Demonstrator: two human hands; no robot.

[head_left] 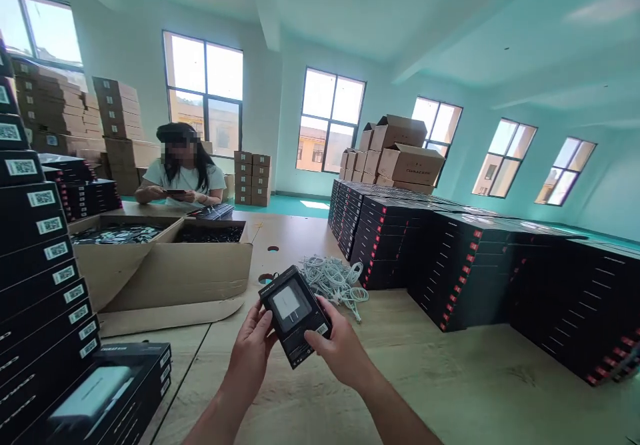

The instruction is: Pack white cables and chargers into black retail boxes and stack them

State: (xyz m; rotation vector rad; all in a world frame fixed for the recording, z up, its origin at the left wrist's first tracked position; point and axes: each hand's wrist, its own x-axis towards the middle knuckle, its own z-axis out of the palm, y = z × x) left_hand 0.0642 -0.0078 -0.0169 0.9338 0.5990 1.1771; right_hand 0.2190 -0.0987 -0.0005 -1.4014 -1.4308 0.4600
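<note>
Between my two hands, above the table, I hold a small black retail box (pixel 303 333) tilted to one side. Its face bears a picture or window of a white charger with plug prongs, and a white barcode label sits near the lower right edge. My left hand (pixel 253 338) grips the box's left edge, thumb on the front. The right edge is in my right hand (pixel 340 348), whose thumb presses on the face by the label. Just behind the box lies a tangled heap of white cables (pixel 333 278).
Stacked black boxes stand at the left (pixel 37 251) and right (pixel 440 258). An open cardboard carton (pixel 200 275) holds many small dark pieces. Beyond it sits a co-worker (pixel 187 171) with hands on a dark object. At lower left, an open black box (pixel 145 371) holds a white charger (pixel 95 391).
</note>
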